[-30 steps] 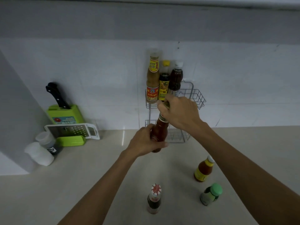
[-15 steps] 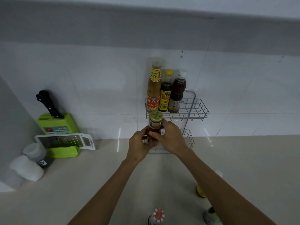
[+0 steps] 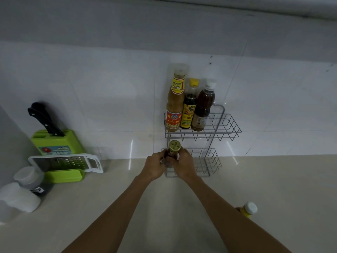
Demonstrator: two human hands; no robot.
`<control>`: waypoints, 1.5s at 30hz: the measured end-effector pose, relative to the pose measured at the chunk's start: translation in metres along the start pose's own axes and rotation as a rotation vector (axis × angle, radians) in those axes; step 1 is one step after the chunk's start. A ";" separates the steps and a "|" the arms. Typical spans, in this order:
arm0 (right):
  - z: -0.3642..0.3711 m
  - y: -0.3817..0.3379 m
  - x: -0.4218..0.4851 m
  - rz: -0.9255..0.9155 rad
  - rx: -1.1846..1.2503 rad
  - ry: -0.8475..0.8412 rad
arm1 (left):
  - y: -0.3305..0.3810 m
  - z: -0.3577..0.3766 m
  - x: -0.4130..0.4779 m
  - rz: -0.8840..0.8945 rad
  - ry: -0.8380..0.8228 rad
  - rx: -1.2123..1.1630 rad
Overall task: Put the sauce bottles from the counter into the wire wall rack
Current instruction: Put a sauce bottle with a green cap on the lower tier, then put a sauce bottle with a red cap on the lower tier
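Green knife block (image 3: 58,143) and grater (image 3: 67,162) sit far left on the counter (image 3: 273,189), clear of the work. Centre, the left hand (image 3: 154,168) and right hand (image 3: 183,164) both clamp a gold-capped bottle (image 3: 174,151), upright, its long axis vertical, at the left end of the rack (image 3: 215,136)'s lower basket (image 3: 209,161). Whether its base rests on the wire is hidden. Three bottles fill the upper basket's left. Near right, a white-capped bottle (image 3: 249,209) waits beside the right forearm, so nearer that hand.
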State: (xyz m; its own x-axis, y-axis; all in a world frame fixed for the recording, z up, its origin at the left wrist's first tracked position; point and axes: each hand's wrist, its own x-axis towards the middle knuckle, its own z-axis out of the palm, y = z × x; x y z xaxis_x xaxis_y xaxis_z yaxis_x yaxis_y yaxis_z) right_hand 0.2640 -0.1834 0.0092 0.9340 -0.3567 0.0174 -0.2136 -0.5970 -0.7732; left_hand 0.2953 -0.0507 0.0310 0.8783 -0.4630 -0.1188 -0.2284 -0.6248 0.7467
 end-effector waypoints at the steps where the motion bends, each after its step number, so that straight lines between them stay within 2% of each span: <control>1: 0.003 0.002 0.006 0.022 0.001 -0.012 | -0.001 0.000 0.003 -0.009 -0.008 -0.005; 11: 0.004 -0.004 0.059 0.132 0.008 -0.104 | 0.005 -0.001 0.031 -0.074 -0.061 -0.049; 17: 0.000 0.002 0.048 0.123 0.049 -0.133 | -0.010 0.003 0.019 -0.188 -0.054 -0.299; 21: -0.010 0.005 0.028 0.183 0.008 -0.168 | -0.032 0.005 -0.018 -0.272 -0.093 -0.343; 24: -0.023 0.006 0.004 0.181 -0.049 -0.214 | -0.038 0.010 -0.054 -0.299 -0.102 -0.406; 29: -0.046 -0.001 -0.066 0.046 -0.084 -0.311 | -0.037 0.029 -0.129 -0.315 -0.194 -0.479; 36: -0.068 -0.008 -0.197 -0.092 -0.118 -0.486 | -0.042 0.060 -0.220 -0.234 -0.460 -0.356; 38: -0.069 -0.009 -0.229 -0.186 -0.279 -0.529 | -0.038 0.079 -0.238 -0.206 -0.466 -0.325; 39: -0.067 -0.007 -0.240 -0.270 -0.426 -0.502 | -0.035 0.090 -0.244 -0.216 -0.414 -0.297; 41: -0.061 -0.004 -0.251 -0.417 -0.693 -0.335 | -0.027 0.110 -0.248 -0.243 -0.268 -0.291; 43: -0.060 -0.003 -0.248 -0.462 -0.828 -0.190 | -0.016 0.122 -0.249 -0.247 -0.155 -0.312; 45: -0.067 0.001 -0.240 -0.505 -0.848 -0.103 | -0.009 0.124 -0.247 -0.246 -0.119 -0.307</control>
State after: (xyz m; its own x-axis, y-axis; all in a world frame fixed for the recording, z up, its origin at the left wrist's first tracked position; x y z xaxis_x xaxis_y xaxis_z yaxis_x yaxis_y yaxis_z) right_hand 0.0209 -0.1462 0.0465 0.9836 0.1214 0.1335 0.1198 -0.9926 0.0194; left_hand 0.0287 -0.0084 -0.0275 0.8324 -0.4036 -0.3797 0.1343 -0.5180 0.8448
